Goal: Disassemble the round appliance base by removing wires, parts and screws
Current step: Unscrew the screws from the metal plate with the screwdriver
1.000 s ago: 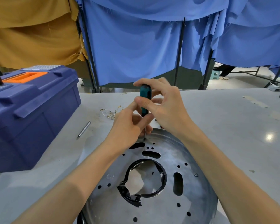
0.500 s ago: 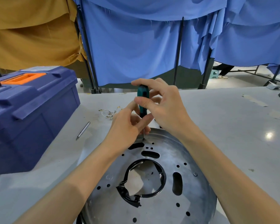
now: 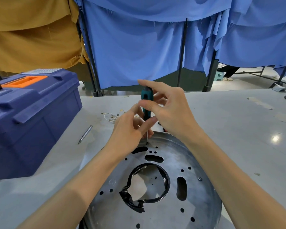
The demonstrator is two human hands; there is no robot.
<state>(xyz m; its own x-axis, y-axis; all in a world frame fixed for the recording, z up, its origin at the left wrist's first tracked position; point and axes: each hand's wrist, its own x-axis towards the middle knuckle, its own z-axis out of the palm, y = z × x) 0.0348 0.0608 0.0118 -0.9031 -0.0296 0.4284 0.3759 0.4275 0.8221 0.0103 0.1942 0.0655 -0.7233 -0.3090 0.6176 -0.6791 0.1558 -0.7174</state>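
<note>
1. The grey counter (image 3: 229, 129) carried everything. A closed blue toolbox (image 3: 31, 116) with an orange handle sat at its left side, well apart from the work.
2. The round appliance base (image 3: 196, 162), a shallow perforated steel disc, lay flat on the counter in front of the person, with its far rim under both hands.
3. The right hand (image 3: 170, 111) came in from the right and held the upper handle of the screwdriver between thumb and curled fingers, the forefinger stretched over the cap.
4. The left hand (image 3: 127, 131) reached in lower down. Its thumb and forefinger appeared to pinch the foot of the handle, though the fingers overlapped there and the contact was hard to read.
5. A black ring (image 3: 167, 182), ragged at its near-left side, lined the central opening of the base.
6. The screwdriver (image 3: 147, 100) stood nearly upright with its long axis vertical, teal handle up and thin shaft pointing straight down out of the fingers.
7. A tangle of loose wires (image 3: 113, 116) lay beyond the left hand, and a slim metal rod (image 3: 85, 134) lay between the toolbox and the base.
8. The screw (image 3: 147, 143) sat near the far rim, directly below the fingers, with the tip seated on it. Turning about that vertical axis looked like the next need, and the higher right hand seemed better placed to twist.
9. A second screw (image 3: 199, 178) sat near the right rim, close beside the right forearm.
</note>
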